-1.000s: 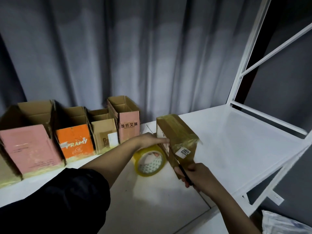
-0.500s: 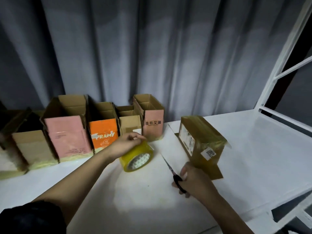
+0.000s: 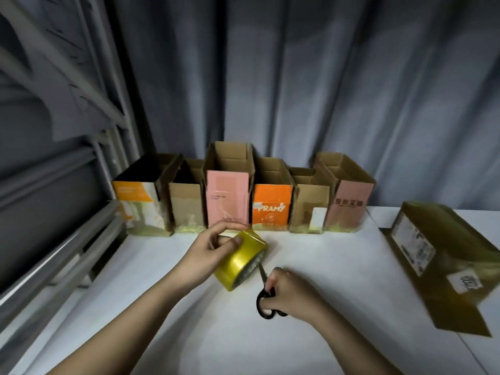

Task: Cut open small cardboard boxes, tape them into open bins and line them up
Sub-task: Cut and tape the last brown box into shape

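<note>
Tape roll (image 3: 240,259) lifted in left hand (image 3: 208,253); right hand (image 3: 286,293) grips scissors (image 3: 263,296); six bins (image 3: 244,196).

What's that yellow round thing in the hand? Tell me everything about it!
It is a roll of tape, wide and shiny, see-through yellow, wound on a round core whose open end faces down toward the right. It is tilted, not lying flat. The left hand grips it from above, thumb curled on its outer face. It is over the white table, in front of the row of boxes. The scissors' tip is right at its lower edge; whether they touch is unclear.
</note>
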